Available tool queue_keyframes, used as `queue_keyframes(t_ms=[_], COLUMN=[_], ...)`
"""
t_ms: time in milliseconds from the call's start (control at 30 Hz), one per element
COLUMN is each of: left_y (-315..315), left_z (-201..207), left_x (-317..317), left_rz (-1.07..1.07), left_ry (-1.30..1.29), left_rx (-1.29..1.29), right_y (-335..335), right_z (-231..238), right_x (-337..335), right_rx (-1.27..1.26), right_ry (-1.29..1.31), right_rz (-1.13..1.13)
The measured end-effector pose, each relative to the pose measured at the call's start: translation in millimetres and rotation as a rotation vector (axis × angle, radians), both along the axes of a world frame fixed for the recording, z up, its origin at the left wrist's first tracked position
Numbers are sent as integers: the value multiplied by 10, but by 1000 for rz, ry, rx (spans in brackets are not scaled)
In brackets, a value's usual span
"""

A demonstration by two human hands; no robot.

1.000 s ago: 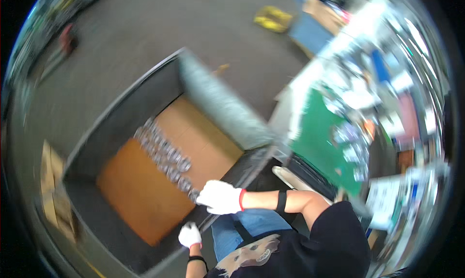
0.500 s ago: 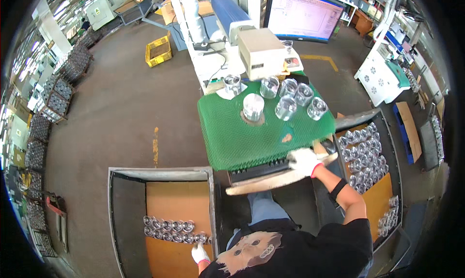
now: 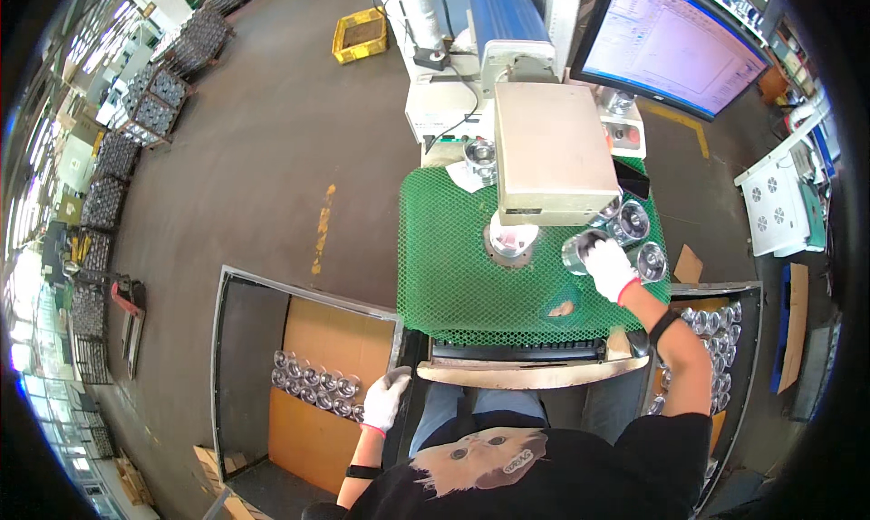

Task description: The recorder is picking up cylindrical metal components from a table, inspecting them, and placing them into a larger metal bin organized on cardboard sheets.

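Note:
My right hand [image 3: 609, 268], in a white glove, has its fingers closed on a shiny metal piston [image 3: 580, 253] on the green mesh mat [image 3: 453, 293]. Other pistons stand close by, one piston [image 3: 649, 262] to its right and another piston [image 3: 629, 223] behind. A single piston [image 3: 513, 235] sits on a round base beneath the box-shaped machine head [image 3: 555, 148]. Down at the left, my gloved left hand [image 3: 385, 400] is above the inner side of the left crate [image 3: 399, 339], its fingers stretched out and holding nothing visible. Two rows of pistons [image 3: 313, 378] lie beside it in that crate.
A wooden-edged keyboard tray [image 3: 535, 375] juts out below the mat. To the right stands another crate [image 3: 745, 339] holding many pistons. A monitor [image 3: 675, 44] is at the back right, and a yellow basket [image 3: 360, 36] rests on the floor at the back left.
My right hand has gone from the tray edge up to a piston on the mat and closed on it. My left hand has left the piston row and risen toward the crate's rim. The view has shifted.

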State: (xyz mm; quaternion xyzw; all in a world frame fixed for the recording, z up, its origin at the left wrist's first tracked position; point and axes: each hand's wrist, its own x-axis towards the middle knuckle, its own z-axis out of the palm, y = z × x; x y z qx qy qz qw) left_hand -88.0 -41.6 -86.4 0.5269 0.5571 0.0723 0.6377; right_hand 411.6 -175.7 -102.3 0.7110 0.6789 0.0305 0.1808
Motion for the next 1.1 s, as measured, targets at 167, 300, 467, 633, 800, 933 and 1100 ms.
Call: queue_keyframes(t_ms=[167, 300, 467, 633, 800, 933, 1100], left_y=[-152, 2, 166, 157, 296, 112, 361], left_z=[-326, -144, 173, 637, 710, 610, 600], left_x=[87, 704, 1196, 1182, 1328, 1827, 2395], left_rz=[44, -78, 152, 270, 167, -94, -829], left_ry=[-196, -341, -788, -904, -712, -560, -47], left_rx=[-169, -335, -925, -802, -386, -349, 274], right_y=[-369, -176, 273, 495, 337, 285, -409], right_z=[-126, 288, 1254, 1259, 1267, 1121, 123], right_x=[-695, -1413, -2002, -1934, -1688, -1795, -1622], right_rx=[280, 419, 142, 56, 149, 509, 676], right_ry=[273, 706, 1936, 1775, 1978, 1473, 2423], right_rz=[-452, -428, -717, -711, -474, -399, -1396])
